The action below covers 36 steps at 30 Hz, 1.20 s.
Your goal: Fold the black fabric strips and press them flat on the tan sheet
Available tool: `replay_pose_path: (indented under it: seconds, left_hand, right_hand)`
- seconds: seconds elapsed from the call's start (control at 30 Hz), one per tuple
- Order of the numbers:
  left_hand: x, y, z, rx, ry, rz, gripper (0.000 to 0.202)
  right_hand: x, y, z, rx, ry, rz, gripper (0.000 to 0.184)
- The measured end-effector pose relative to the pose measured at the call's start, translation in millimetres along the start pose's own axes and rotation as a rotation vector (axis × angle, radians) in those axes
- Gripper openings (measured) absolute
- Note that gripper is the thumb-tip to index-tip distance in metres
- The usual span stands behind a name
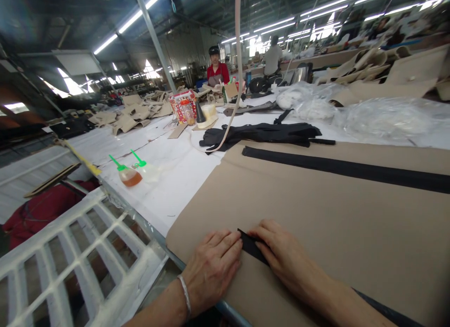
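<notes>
Since the black strip [252, 246] runs 10-to-4 o'clock across the tan sheet [316, 209], its end lies between the left hand [214, 266], flat beside it, and the right hand [286, 259], flat, pressing it down.

Both hands sit low in the frame, bottom centre. The left hand [213, 266] lies palm down and flat, its fingers [230, 242] stretched out together and aimed toward the upper right. The left forearm [158, 308] comes in bare from the bottom edge, rising to the right. The right hand [284, 256] is flat too, palm down, with its fingers [262, 234] pointing upper left, tips just beside the left fingertips. The right forearm [337, 303] enters bare from the lower right. Neither hand curls around anything.
</notes>
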<state>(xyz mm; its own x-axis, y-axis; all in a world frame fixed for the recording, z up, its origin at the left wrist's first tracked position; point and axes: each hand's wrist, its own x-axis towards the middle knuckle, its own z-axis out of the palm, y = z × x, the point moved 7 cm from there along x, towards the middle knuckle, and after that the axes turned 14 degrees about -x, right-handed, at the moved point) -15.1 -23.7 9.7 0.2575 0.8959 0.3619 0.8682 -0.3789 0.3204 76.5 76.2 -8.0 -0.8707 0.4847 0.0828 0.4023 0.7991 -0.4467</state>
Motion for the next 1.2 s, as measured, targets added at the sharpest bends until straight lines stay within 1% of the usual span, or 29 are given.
replay_pose_path:
  seconds: [0.23, 0.4, 0.57, 0.73, 0.87, 0.97, 1.2]
  left_hand:
    - [-0.8, -2.1, 1.1, 0.002, -0.011, -0.03, 0.032]
    - [-1.2, -3.1, 0.5, -0.038, 0.0, -0.048, 0.032]
    - [-0.6, -4.3, -0.4, -0.083, -0.006, -0.06, 0.032]
    - [-3.2, -8.2, 0.4, -0.091, -0.02, -0.081, 0.033]
    - [-5.5, -14.1, -1.7, -0.088, -0.015, -0.124, 0.033]
    - [-6.1, -17.1, -4.8, -0.074, -0.007, -0.135, 0.033]
    - [-6.8, -18.9, -6.9, -0.047, -0.001, -0.142, 0.033]
  right_hand:
    - [-7.8, -2.5, 5.2, -0.076, 0.081, -0.082, 0.038]
    - [-11.0, -7.7, 5.9, -0.192, 0.097, -0.128, 0.034]
    - [-15.5, -12.7, 7.1, -0.321, 0.15, -0.197, 0.033]
    - [-17.0, -16.8, 6.3, -0.418, 0.204, -0.246, 0.038]
    - [-16.3, -18.2, 5.9, -0.465, 0.239, -0.262, 0.044]
    - [-14.8, -19.3, 6.6, -0.499, 0.238, -0.27, 0.049]
    - [-8.8, -20.9, 8.3, -0.54, 0.147, -0.231, 0.062]
